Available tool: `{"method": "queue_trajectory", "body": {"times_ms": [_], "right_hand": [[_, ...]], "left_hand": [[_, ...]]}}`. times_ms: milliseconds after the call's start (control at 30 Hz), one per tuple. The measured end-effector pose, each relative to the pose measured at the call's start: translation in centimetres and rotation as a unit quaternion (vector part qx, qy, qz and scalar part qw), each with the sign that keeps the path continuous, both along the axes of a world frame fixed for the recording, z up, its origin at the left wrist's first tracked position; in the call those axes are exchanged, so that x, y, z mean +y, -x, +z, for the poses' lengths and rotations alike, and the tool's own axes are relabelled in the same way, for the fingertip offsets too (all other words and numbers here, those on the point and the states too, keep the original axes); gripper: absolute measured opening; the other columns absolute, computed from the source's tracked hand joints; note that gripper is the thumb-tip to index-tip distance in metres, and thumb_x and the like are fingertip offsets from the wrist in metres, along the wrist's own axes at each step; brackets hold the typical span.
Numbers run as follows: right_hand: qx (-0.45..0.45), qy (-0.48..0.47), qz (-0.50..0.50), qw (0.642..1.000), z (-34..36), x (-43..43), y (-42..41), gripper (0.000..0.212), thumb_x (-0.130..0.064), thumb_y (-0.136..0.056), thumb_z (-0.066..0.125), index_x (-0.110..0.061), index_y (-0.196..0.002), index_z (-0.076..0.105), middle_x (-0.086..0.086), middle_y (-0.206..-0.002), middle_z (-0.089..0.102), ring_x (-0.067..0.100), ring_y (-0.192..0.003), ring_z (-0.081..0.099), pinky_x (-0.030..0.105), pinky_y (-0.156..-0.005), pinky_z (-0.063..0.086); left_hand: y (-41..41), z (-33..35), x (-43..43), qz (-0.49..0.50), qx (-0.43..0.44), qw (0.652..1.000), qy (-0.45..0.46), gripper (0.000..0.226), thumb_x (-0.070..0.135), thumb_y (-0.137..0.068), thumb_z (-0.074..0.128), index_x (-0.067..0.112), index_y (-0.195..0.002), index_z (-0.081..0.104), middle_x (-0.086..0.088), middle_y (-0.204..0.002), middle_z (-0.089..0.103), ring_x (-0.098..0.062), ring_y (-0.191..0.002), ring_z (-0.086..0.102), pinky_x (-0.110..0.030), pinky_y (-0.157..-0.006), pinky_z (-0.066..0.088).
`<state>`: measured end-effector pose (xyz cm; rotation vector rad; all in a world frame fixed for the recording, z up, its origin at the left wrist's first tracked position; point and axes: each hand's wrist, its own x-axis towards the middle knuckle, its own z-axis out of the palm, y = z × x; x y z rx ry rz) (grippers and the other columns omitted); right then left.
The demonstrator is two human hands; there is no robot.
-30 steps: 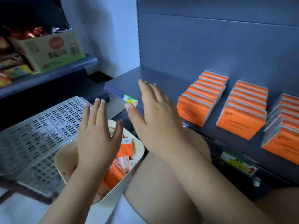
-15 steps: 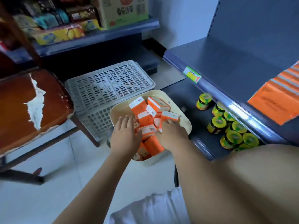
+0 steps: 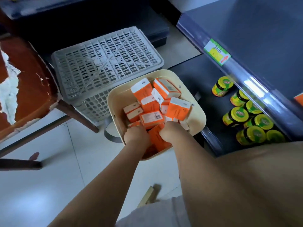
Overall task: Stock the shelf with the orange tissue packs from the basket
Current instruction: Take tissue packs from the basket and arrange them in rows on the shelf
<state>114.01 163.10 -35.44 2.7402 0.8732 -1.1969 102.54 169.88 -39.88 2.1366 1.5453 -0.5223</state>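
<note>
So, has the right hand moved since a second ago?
Yes. The right hand dropped from the shelf edge down into the basket, among the tissue packs.

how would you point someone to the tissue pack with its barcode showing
Find the cream basket in front of the grey crate. Among the orange packs piled inside, look just beyond the left hand, near the middle. That tissue pack lies with a white label and black barcode facing up, unlike its neighbours.
</note>
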Motion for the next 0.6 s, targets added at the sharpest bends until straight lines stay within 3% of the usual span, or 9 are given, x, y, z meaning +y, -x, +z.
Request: {"method": "queue_trajectory", "body": {"times_ms": [67,167,267,333,400,467,533,600], "right_hand": [[0.025,0.024,-0.018,0.999,-0.7,0.3,-0.6,0.016,-0.026,-0.104,0.043,-0.012,-0.103,0.052,0.008,-0.086,0.048,0.020,-0.073,0.049,0.032,-0.065,0.042],[0.041,0.053,-0.019,0.998,-2.5,0.7,-1.2,0.017,-0.024,-0.104,0.046,-0.007,-0.106,0.051,0.008,-0.085,0.045,0.019,-0.072,0.048,0.031,-0.060,0.039],[0.051,0.066,0.007,0.997,-4.0,1.2,-1.5,0.025,-0.020,-0.104,0.045,-0.010,-0.125,0.055,0.009,-0.099,0.050,0.023,-0.081,0.052,0.034,-0.075,0.046],[0.055,0.056,0.013,0.997,-5.0,1.3,-1.5,0.032,-0.018,-0.104,0.045,-0.014,-0.134,0.055,0.012,-0.113,0.050,0.026,-0.095,0.056,0.034,-0.083,0.047],[0.054,0.047,0.014,0.997,-5.6,1.2,-1.5,0.032,-0.019,-0.102,0.047,-0.016,-0.132,0.058,0.006,-0.098,0.050,0.026,-0.092,0.057,0.037,-0.087,0.052],[0.054,0.035,0.015,0.998,-6.1,1.1,-1.4,0.027,-0.020,-0.101,0.049,-0.017,-0.125,0.060,0.003,-0.084,0.049,0.020,-0.075,0.053,0.038,-0.080,0.051],[0.056,0.007,-0.014,0.998,-5.9,1.0,-1.3,0.019,-0.021,-0.100,0.050,-0.016,-0.114,0.062,0.003,-0.085,0.052,0.018,-0.069,0.050,0.037,-0.077,0.050],[0.058,-0.049,-0.081,0.994,-5.4,1.0,-1.4,0.014,-0.029,-0.098,0.052,-0.020,-0.105,0.060,0.003,-0.099,0.061,0.020,-0.075,0.054,0.037,-0.079,0.053]], "left_hand": [[-0.5,-1.9,0.3,0.009,-0.005,0.999,0.041,0.049,0.046,-0.087,0.061,0.016,-0.127,0.062,-0.008,-0.115,0.071,-0.032,-0.104,0.070,-0.039,-0.075,0.051],[-1.0,-4.8,0.7,0.092,-0.054,0.991,0.077,0.058,0.046,-0.089,0.049,0.011,-0.135,0.054,-0.012,-0.121,0.069,-0.036,-0.109,0.068,-0.044,-0.089,0.055],[-1.2,-7.5,1.4,0.135,-0.103,0.984,0.054,0.058,0.062,-0.085,0.045,0.024,-0.128,0.050,-0.005,-0.118,0.070,-0.031,-0.105,0.069,-0.045,-0.094,0.056],[-1.6,-5.2,1.2,0.129,-0.140,0.980,0.054,0.045,0.061,-0.086,0.045,0.030,-0.118,0.051,0.002,-0.109,0.069,-0.025,-0.101,0.070,-0.039,-0.090,0.056],[-1.7,-2.6,1.0,0.156,-0.197,0.966,0.060,0.029,0.054,-0.091,0.050,0.031,-0.109,0.053,0.004,-0.099,0.068,-0.022,-0.093,0.069,-0.030,-0.081,0.055],[-1.4,-1.6,1.5,0.215,-0.238,0.946,0.056,0.022,0.049,-0.096,0.056,0.028,-0.102,0.060,0.003,-0.091,0.070,-0.020,-0.084,0.070,-0.024,-0.071,0.057],[-0.7,-1.4,2.4,0.255,-0.244,0.934,0.059,0.034,0.051,-0.090,0.059,0.025,-0.110,0.065,0.001,-0.091,0.073,-0.023,-0.083,0.071,-0.032,-0.076,0.059],[-0.2,-1.1,3.4,0.286,-0.238,0.926,0.063,0.047,0.044,-0.080,0.062,0.020,-0.120,0.064,-0.001,-0.095,0.073,-0.023,-0.084,0.069,-0.035,-0.075,0.056]]}}
